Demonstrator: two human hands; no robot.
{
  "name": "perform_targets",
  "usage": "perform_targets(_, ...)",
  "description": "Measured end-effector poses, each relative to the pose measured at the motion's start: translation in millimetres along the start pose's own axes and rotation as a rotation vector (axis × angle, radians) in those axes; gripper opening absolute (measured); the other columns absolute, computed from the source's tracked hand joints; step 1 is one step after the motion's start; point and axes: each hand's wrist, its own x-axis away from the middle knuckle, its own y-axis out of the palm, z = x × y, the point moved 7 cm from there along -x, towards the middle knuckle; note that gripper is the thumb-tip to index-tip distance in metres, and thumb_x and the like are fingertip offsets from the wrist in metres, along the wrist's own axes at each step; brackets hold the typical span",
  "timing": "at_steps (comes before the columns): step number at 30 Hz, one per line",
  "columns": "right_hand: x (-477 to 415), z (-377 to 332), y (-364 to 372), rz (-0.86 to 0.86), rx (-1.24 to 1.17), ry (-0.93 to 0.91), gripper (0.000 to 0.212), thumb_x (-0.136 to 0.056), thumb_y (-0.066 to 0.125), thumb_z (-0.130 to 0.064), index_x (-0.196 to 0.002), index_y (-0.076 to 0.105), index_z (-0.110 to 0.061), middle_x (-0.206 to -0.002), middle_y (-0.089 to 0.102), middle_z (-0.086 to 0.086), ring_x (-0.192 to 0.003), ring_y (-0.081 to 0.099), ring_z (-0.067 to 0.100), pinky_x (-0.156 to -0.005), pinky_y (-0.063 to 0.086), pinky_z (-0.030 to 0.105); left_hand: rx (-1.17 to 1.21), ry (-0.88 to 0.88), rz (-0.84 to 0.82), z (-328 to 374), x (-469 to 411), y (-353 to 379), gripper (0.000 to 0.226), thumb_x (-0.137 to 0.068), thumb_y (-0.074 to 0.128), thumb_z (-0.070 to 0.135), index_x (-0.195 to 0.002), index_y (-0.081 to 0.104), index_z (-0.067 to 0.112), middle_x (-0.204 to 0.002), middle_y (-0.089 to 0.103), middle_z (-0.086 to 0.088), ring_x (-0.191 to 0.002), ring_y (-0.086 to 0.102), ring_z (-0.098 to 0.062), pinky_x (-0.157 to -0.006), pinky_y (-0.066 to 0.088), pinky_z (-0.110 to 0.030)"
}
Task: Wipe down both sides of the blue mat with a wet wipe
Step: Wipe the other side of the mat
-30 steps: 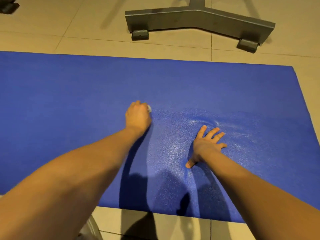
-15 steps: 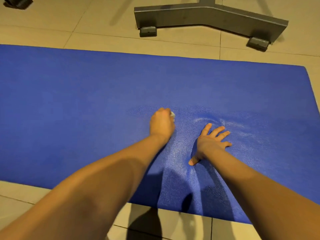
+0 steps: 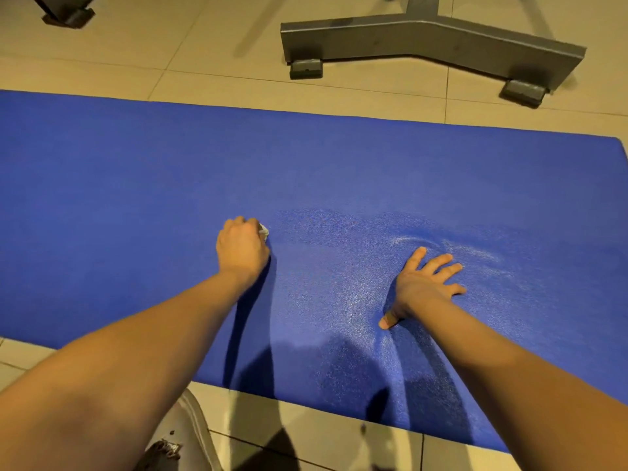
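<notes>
The blue mat (image 3: 136, 185) lies flat on the tiled floor and fills most of the view. My left hand (image 3: 242, 248) is curled into a fist near the mat's middle, gripping a white wet wipe (image 3: 263, 230); only a small corner of the wipe shows past the knuckles. My right hand (image 3: 423, 285) lies flat on the mat to the right, fingers spread, pressing down. A damp, shiny patch spreads across the mat between and around both hands.
A grey metal stand base (image 3: 431, 42) with two feet sits on the tiles beyond the mat's far edge. A dark foot of another object (image 3: 64, 11) is at the top left. Pale fabric (image 3: 190, 433) shows at the bottom edge, near my left arm.
My left hand with the wipe swept right towards the right hand, then back left over the mat. The right hand stayed pressed in place. The view shifted slightly.
</notes>
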Motion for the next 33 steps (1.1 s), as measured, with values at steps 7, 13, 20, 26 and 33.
perform_targets(7, 0, -1, 0, 0.000, -0.001, 0.003, 0.176, -0.043, 0.094, -0.063, -0.148, -0.034, -0.003, -0.152, -0.024, 0.043, -0.141, -0.013, 0.065, -0.109, 0.023, 0.076, 0.258, 0.060, -0.114, 91, 21, 29, 0.014, -0.089, 0.055, 0.008, -0.076, 0.061, 0.009, -0.086, 0.068, -0.011, -0.085, 0.061, -0.034, -0.065, 0.043, -0.036)
perform_targets(13, 1, -1, -1, 0.005, -0.015, 0.009, 0.177, -0.042, 0.095, -0.061, -0.148, -0.033, -0.004, -0.153, -0.024, 0.041, -0.142, -0.013, 0.063, -0.109, 0.022, 0.076, 0.240, 0.212, -0.115, 156, 57, 40, 0.006, -0.097, 0.055, 0.017, -0.102, 0.057, 0.015, -0.102, 0.062, -0.008, -0.099, 0.053, -0.029, -0.086, 0.038, -0.038)
perform_targets(20, 4, 1, -3, 0.014, -0.025, -0.024, 0.177, -0.041, 0.095, -0.062, -0.150, -0.032, -0.005, -0.154, -0.023, 0.041, -0.143, -0.013, 0.063, -0.110, 0.021, 0.076, -0.019, 0.116, -0.047, 49, 38, 10, 0.011, -0.088, 0.054, 0.014, -0.092, 0.064, 0.016, -0.095, 0.064, -0.008, -0.095, 0.055, -0.033, -0.080, 0.036, -0.039)
perform_targets(26, 4, 1, -3, 0.025, -0.025, -0.022, 0.177, -0.041, 0.095, -0.062, -0.150, -0.031, -0.004, -0.154, -0.021, 0.041, -0.143, -0.012, 0.063, -0.110, 0.022, 0.075, -0.009, -0.132, 0.020, -5, 38, -2, 0.011, -0.093, 0.056, 0.012, -0.083, 0.061, 0.013, -0.093, 0.063, -0.011, -0.092, 0.054, -0.034, -0.076, 0.034, -0.038)
perform_targets(33, 3, 1, -3, 0.020, -0.024, -0.015, 0.177, -0.040, 0.096, -0.061, -0.150, -0.031, -0.003, -0.154, -0.021, 0.041, -0.142, -0.012, 0.064, -0.109, 0.022, 0.077, 0.248, 0.050, -0.124, 118, 78, 34, 0.013, -0.088, 0.058, 0.009, -0.082, 0.064, 0.019, -0.092, 0.068, -0.005, -0.092, 0.058, -0.031, -0.081, 0.040, -0.039)
